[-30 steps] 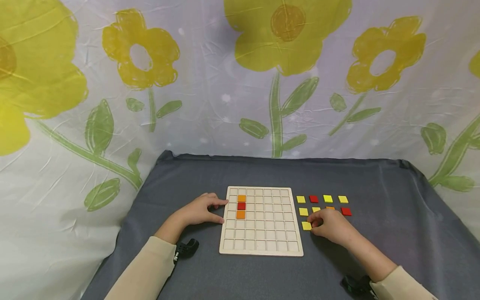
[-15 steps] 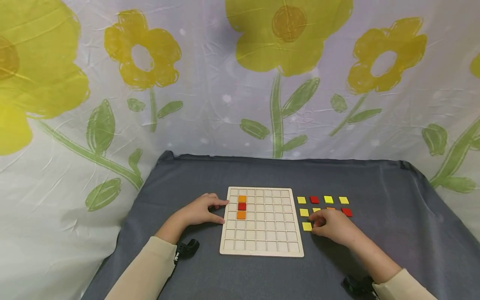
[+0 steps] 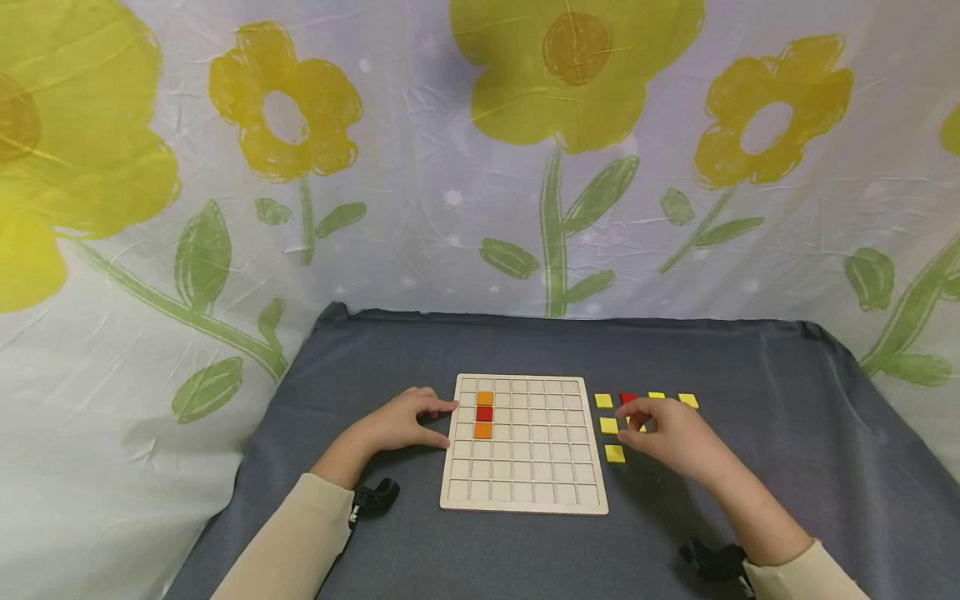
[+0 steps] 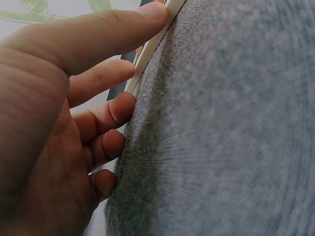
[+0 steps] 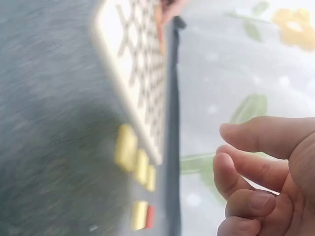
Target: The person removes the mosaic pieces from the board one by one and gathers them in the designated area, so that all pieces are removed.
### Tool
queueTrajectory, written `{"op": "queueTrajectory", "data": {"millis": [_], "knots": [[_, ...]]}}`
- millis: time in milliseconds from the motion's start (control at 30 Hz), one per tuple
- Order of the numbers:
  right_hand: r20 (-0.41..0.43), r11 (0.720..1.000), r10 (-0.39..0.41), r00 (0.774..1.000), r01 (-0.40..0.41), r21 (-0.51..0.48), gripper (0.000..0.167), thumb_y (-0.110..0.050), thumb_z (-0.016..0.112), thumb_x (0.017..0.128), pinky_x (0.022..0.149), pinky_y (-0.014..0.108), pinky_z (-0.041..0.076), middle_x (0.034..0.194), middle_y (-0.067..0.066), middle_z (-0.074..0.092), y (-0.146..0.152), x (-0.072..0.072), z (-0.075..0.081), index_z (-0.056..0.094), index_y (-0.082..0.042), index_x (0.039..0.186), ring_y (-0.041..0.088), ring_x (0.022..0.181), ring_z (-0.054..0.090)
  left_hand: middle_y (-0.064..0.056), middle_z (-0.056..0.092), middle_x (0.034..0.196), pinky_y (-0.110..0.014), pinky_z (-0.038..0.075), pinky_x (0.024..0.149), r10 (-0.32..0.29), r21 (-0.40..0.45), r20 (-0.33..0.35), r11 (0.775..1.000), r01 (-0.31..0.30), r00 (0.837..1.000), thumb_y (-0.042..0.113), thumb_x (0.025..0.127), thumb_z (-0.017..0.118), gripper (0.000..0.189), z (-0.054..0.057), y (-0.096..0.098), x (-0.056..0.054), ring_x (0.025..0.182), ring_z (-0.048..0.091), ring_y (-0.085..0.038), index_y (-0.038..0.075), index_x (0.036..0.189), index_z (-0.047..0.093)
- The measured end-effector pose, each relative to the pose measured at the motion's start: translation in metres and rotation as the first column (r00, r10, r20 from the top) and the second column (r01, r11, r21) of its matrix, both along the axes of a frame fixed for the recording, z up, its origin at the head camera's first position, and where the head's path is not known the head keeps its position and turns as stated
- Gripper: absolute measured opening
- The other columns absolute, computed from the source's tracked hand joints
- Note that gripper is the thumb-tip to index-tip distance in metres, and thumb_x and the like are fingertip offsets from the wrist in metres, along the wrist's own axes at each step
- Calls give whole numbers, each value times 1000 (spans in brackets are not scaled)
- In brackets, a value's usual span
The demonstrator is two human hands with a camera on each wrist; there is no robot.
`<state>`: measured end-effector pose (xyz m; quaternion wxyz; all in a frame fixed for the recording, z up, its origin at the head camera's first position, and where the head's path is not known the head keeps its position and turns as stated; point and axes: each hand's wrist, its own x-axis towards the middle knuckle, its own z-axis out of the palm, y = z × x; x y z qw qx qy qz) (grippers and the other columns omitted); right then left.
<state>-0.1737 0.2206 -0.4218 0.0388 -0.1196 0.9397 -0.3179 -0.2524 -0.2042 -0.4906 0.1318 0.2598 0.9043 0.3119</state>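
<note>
A pale wooden grid board (image 3: 532,467) lies on the grey cloth. Two orange tiles and a red tile (image 3: 484,413) sit in one column near its upper left. My left hand (image 3: 401,418) rests at the board's left edge, thumb and index fingertip against the rim. To the right of the board, my right hand (image 3: 678,437) is raised over the loose tiles, fingers bent and thumb apart from them. Nothing shows between thumb and fingertips in the right wrist view. A yellow tile (image 3: 615,454) lies below that hand, and several others are partly or wholly hidden by it.
Loose yellow tiles (image 3: 603,401) and a red tile (image 3: 627,397) form rows beside the board. A grey cloth (image 3: 390,542) covers the table. Behind it hangs a white curtain (image 3: 420,208) with printed flowers. Black wrist cameras sit at both cuffs.
My right hand has lifted and moved slightly up over the tile rows, now covering the orange and red tiles of the middle row. The left hand and board stay in place.
</note>
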Motion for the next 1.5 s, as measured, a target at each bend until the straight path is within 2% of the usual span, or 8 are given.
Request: {"op": "queueTrajectory", "data": {"millis": [200,367,733,967,1267,1500], "knots": [[-59,998,21,998,-25,-61,24,-15,78,92,54,30,42,87,-4,64,-12,-1,13,75,-6,114,16,57,46,3,52,94,-38,37,78,13,-4,3,1000,-13,1000,37,80,90,71,-1,1,0,89,42,-18,16,143,64],[-83,996,34,996,-40,-78,23,-14,78,91,54,30,40,85,-4,62,-24,-3,17,75,-9,114,14,55,44,3,52,94,-38,37,78,13,1,7,1000,-13,1000,37,80,90,71,-1,1,-1,90,42,-18,15,142,64],[-41,986,63,997,-69,-152,23,-14,77,92,53,30,40,89,-3,62,-54,-10,18,75,-11,115,14,55,44,2,53,94,-38,37,77,16,16,12,1000,-16,1000,35,79,90,70,-1,0,0,90,42,-19,15,142,65],[-53,984,100,994,-107,-144,25,-15,77,92,53,31,42,89,-5,63,-75,-12,21,75,-12,117,17,58,47,2,52,94,-38,37,77,16,13,14,1000,-17,1000,36,79,90,71,0,0,0,90,42,-19,16,142,64],[-26,977,149,989,-151,-150,22,-15,78,91,55,32,44,89,-6,63,-108,-21,10,76,-12,113,15,54,47,3,52,94,-38,36,77,14,9,10,1000,-14,1000,36,79,90,72,1,0,0,90,42,-19,17,143,64],[-6,981,159,987,-159,-110,24,-16,79,90,59,33,43,86,-8,63,-134,-25,2,77,-9,113,14,56,45,3,52,94,-38,37,77,19,-7,18,1000,-19,1000,38,80,90,71,0,1,-1,90,43,-19,18,143,64]]}}
